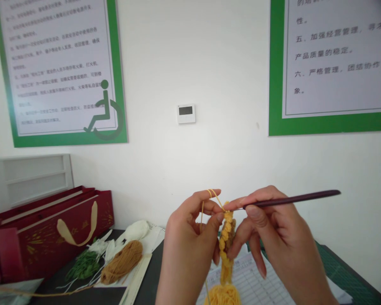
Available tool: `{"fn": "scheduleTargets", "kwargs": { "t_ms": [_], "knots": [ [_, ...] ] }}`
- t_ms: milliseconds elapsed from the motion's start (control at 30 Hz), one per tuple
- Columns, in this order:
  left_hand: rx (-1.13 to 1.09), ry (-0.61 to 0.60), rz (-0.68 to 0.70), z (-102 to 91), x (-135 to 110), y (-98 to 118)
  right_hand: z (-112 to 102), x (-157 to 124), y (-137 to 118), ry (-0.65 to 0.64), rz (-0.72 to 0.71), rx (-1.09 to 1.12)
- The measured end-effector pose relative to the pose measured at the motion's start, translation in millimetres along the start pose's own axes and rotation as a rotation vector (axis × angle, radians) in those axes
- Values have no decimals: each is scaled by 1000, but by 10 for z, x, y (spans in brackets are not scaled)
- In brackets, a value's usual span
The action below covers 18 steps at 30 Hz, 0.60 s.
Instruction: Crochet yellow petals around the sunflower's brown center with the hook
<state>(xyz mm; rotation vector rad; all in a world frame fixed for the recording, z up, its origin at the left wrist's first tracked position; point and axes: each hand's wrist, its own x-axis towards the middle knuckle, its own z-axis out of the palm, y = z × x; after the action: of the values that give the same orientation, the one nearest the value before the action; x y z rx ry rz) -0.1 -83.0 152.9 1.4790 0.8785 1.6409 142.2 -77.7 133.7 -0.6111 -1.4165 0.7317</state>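
One yellow crochet strip (222,244) is above the desk (150,275), pinched by the left hand (192,228), while the fingers of the right hand (279,226) grip a dark hook (298,198) at its top, seemingly mid-stitch, so drawing the yarn (217,198) through probably calls for steady tension.

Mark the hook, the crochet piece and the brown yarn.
Hook (300,198), head view, on its dark handle.
Crochet piece (225,233), head view, on its yellow edge.
Brown yarn (122,262), head view, middle of the skein.

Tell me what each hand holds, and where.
Left hand: the yellow crochet piece, near its top end. Right hand: the dark hook, by its handle near the thin shaft.
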Motion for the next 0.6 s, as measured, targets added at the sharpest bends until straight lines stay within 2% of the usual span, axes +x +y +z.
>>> {"fn": "scheduleTargets", "kwargs": {
  "t_ms": [167,400,467,600],
  "knots": [
    [-78,-80,-35,-92,82,-61,36,-27,34,-38,-35,-159],
    [-123,-9,-15,-72,90,-65,63,7,112,-30,-262,-275],
    [-135,-3,5,-57,92,-59,74,14,114,-10,-244,-233],
    [-185,-29,-4,-51,85,-33,91,20,105,27,-121,-62]
  ]
}}
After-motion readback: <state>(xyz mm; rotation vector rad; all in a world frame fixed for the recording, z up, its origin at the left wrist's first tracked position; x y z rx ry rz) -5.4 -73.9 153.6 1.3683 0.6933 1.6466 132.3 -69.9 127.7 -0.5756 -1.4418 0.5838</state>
